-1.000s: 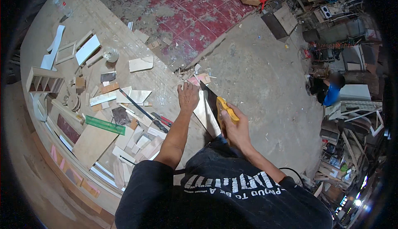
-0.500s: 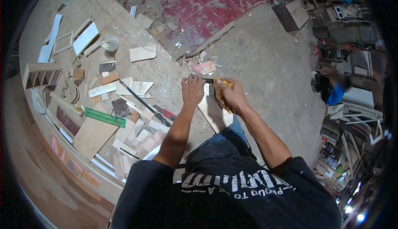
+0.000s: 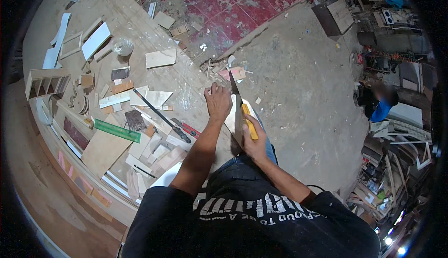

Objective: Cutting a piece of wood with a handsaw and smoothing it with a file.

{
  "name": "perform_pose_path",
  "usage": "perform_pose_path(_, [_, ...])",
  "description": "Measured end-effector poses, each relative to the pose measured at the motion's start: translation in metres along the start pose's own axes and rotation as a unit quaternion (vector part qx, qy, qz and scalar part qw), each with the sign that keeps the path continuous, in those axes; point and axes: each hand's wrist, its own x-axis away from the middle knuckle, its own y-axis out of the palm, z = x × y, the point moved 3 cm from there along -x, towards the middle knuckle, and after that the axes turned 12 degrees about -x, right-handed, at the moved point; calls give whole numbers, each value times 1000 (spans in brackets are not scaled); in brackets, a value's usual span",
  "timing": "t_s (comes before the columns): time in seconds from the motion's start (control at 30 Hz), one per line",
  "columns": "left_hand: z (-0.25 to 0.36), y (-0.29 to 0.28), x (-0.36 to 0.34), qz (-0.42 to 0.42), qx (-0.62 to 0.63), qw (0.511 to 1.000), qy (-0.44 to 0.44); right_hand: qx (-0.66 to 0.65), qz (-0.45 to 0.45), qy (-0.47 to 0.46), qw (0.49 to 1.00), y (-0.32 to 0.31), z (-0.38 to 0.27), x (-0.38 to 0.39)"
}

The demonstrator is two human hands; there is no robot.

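In my right hand (image 3: 254,141) is a handsaw (image 3: 250,123) with a yellow handle, the fingers wrapped round it. Its dark, narrow blade points away from me, crossing the right end of a pale board (image 3: 232,126) at the workbench's edge. My left hand (image 3: 218,103) bears down on the board's far part, just left of the blade, with bent fingers. The fingertips' exact grip is hard to see. Part of the board is hidden by the saw, my right hand and shadow.
Wood offcuts, a green ruler-like strip (image 3: 117,130), a long black bar tool (image 3: 161,113) and a clear jar (image 3: 123,47) lie on the workbench (image 3: 140,29) to the left. Scraps litter the floor beyond. Another person (image 3: 380,104) is far right, near stacked timber.
My right hand has drawn the saw back toward me, and more of the blade and yellow handle shows. My left hand has stayed on the board.
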Motion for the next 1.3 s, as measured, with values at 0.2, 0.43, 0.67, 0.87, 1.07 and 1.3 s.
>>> perform_pose_path(0.2, [5,4,-6,11,-47,998,-30,-85,8,164,983,6,-8,6])
perform_pose_path(0.43, [10,6,-3,-7,-71,997,-44,-57,-22,75,995,-3,12,41])
perform_pose_path(0.67, [4,9,10,-10,-43,998,-46,-33,0,242,970,1,-47,15])
perform_pose_path(0.87, [2,9,9,2,-31,997,-64,-18,-5,217,976,-8,-31,-4])
perform_pose_path(1.07, [0,10,7,42,-34,994,-91,-120,-94,156,976,-10,45,57])
perform_pose_path(1.3, [-1,6,9,62,4,993,-104,-30,-117,109,987,-26,58,65])
